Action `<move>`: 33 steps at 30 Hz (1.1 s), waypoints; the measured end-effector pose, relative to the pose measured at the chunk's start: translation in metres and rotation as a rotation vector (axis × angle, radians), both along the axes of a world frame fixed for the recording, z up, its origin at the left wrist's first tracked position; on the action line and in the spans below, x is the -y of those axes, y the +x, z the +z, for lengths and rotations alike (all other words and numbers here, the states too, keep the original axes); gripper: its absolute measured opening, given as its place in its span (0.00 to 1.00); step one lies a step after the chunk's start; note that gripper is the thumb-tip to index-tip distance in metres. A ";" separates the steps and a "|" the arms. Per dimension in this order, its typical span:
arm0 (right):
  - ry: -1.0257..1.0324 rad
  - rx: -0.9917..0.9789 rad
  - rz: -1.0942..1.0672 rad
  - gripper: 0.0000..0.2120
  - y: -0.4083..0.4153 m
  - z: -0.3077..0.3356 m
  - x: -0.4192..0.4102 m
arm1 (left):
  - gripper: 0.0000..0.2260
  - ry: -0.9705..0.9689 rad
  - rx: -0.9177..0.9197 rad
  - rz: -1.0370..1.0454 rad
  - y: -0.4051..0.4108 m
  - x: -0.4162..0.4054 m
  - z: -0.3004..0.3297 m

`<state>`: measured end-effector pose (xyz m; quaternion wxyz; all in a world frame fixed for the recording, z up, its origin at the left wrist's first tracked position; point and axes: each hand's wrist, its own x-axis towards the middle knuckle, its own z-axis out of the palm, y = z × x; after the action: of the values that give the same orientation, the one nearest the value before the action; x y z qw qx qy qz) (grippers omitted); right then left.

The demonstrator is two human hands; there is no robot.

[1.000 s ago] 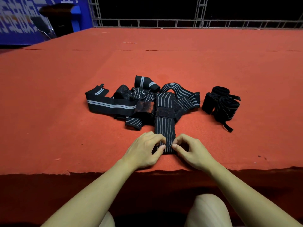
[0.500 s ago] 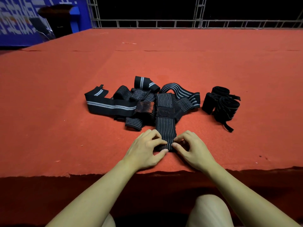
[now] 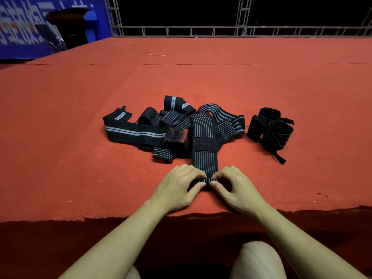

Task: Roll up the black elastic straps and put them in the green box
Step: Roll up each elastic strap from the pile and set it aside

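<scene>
Lower centre: our left hand (image 3: 179,186) and right hand (image 3: 234,188) pinched the soft, springy strap (image 3: 204,158) at its rolled end.

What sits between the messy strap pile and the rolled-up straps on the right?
Only bare red carpet, in the head view, between pile and rolled straps.

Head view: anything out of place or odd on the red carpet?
No green box is in view. The unrolled straps lie in a tangled heap, one Velcro patch flecked with red lint. The carpet's near edge is ragged. Otherwise nothing stands out.
</scene>
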<state>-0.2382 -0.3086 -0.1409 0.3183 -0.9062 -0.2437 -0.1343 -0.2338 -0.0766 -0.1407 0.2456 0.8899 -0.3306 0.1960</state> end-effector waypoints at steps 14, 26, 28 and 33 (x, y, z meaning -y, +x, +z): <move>0.006 -0.013 0.012 0.06 0.003 -0.004 0.001 | 0.09 -0.035 -0.017 -0.091 0.002 0.001 -0.003; 0.003 -0.015 -0.059 0.14 0.008 -0.006 0.000 | 0.13 -0.028 -0.057 -0.079 0.007 0.000 -0.006; 0.002 0.005 -0.061 0.14 0.006 -0.005 -0.001 | 0.12 -0.036 -0.075 -0.071 0.007 0.000 -0.006; -0.069 0.054 -0.063 0.15 0.004 -0.006 -0.001 | 0.11 -0.085 -0.097 -0.050 0.005 0.001 -0.005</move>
<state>-0.2341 -0.3076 -0.1469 0.2759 -0.9198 -0.2282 -0.1604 -0.2289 -0.0775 -0.1454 0.3038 0.8786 -0.3319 0.1601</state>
